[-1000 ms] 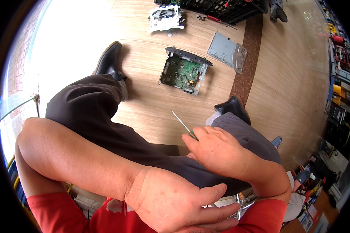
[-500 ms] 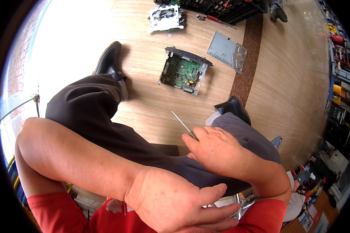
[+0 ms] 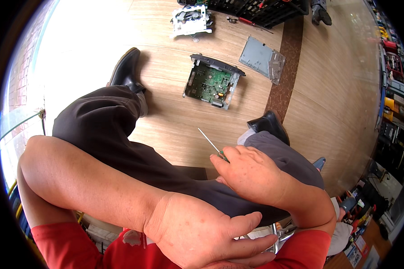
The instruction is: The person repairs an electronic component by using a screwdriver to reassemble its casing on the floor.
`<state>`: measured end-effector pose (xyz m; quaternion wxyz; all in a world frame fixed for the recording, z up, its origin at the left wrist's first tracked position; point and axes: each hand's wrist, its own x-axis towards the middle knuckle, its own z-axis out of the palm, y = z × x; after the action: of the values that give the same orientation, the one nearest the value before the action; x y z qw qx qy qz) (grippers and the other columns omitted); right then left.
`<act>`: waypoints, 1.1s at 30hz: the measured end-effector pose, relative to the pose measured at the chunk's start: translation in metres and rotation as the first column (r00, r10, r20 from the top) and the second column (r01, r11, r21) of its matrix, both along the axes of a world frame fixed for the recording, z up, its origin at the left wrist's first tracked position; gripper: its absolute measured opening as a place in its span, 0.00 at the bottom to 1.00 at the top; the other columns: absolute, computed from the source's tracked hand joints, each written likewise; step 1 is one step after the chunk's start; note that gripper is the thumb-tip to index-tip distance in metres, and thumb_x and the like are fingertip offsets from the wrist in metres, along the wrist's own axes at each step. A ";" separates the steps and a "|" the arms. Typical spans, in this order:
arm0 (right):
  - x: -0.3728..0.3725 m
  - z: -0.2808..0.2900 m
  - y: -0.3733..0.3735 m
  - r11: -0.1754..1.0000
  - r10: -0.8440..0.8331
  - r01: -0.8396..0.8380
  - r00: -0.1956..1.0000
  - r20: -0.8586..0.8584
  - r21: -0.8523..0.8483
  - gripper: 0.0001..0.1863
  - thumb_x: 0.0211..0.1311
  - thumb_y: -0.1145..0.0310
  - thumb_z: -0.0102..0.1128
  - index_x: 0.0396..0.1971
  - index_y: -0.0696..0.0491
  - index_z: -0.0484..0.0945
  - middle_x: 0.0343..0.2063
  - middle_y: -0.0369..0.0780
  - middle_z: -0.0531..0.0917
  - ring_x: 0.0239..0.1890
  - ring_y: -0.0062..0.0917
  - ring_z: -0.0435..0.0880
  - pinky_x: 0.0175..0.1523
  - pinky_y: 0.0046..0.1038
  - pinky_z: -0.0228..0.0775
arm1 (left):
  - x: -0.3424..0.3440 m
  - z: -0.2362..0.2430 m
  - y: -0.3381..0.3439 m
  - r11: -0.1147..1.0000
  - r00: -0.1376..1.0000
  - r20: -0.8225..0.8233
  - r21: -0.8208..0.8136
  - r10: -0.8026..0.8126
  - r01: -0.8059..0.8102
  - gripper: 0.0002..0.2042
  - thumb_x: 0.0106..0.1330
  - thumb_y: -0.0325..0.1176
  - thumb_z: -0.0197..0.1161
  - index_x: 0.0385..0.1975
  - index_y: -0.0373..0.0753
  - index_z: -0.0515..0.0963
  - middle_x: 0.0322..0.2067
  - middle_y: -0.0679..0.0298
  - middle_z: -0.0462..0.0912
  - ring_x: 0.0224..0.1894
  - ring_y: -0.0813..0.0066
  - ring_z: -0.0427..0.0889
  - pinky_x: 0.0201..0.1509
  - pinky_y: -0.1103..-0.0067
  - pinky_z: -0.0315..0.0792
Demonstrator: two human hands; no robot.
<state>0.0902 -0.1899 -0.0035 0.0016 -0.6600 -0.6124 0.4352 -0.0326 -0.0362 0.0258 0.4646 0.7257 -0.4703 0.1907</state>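
Note:
My right hand (image 3: 251,172), by my right knee, is closed round the green handle of a screwdriver (image 3: 208,138). Its thin metal shaft points up and to the left over the floor. Close in front of my chest is my left hand (image 3: 202,228), back upward, with fingers stretched apart and nothing seen in them; some fingertips are hidden. On the floor between my feet lies an opened car stereo unit (image 3: 213,83), its green circuit board showing and its dark front panel facing away from me. Neither hand touches it.
A white-framed disc mechanism (image 3: 191,21) lies farther off. Right of the unit is a grey metal cover plate (image 3: 256,56). A red-handled screwdriver (image 3: 249,22) lies beside a black crate (image 3: 256,9). My boots (image 3: 125,69) flank the unit. Loaded shelves (image 3: 395,94) line the right side.

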 end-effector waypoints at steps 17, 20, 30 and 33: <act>0.001 0.001 0.002 0.997 0.030 -0.030 1.000 0.003 -0.073 0.25 0.66 0.60 0.67 0.58 0.58 0.77 0.45 0.46 0.80 0.50 0.41 0.83 0.56 0.38 0.76 | 0.015 0.009 0.019 0.992 0.995 0.001 0.079 -0.100 0.100 0.24 0.65 0.42 0.54 0.56 0.35 0.81 0.62 0.58 0.81 0.66 0.55 0.77 0.62 0.52 0.73; 0.001 0.001 0.001 0.997 0.022 -0.022 1.000 0.003 -0.072 0.25 0.67 0.60 0.67 0.58 0.58 0.77 0.45 0.46 0.80 0.51 0.41 0.83 0.56 0.38 0.76 | 0.016 0.008 0.019 0.992 0.996 0.015 0.089 -0.090 0.088 0.24 0.65 0.41 0.54 0.57 0.34 0.81 0.61 0.57 0.81 0.65 0.55 0.78 0.62 0.53 0.73; 0.000 -0.001 -0.001 1.000 0.010 -0.010 1.000 -0.001 0.005 0.19 0.66 0.60 0.64 0.51 0.57 0.80 0.42 0.47 0.82 0.50 0.40 0.84 0.54 0.40 0.77 | -0.013 -0.010 -0.020 0.985 0.988 0.015 -0.082 0.155 -0.154 0.24 0.66 0.43 0.54 0.56 0.36 0.81 0.61 0.58 0.81 0.66 0.54 0.77 0.63 0.52 0.72; 0.000 -0.002 -0.003 1.000 0.001 -0.001 1.000 0.004 -0.003 0.19 0.66 0.61 0.64 0.50 0.57 0.80 0.42 0.47 0.82 0.49 0.40 0.84 0.54 0.40 0.77 | 0.010 0.002 0.008 1.000 1.000 0.020 0.001 0.015 -0.015 0.24 0.66 0.43 0.54 0.56 0.36 0.81 0.62 0.58 0.81 0.66 0.54 0.77 0.63 0.52 0.72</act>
<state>0.0903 -0.1929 -0.0057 -0.0008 -0.6607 -0.6119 0.4347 -0.0227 -0.0277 0.0278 0.4581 0.7274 -0.4697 0.2012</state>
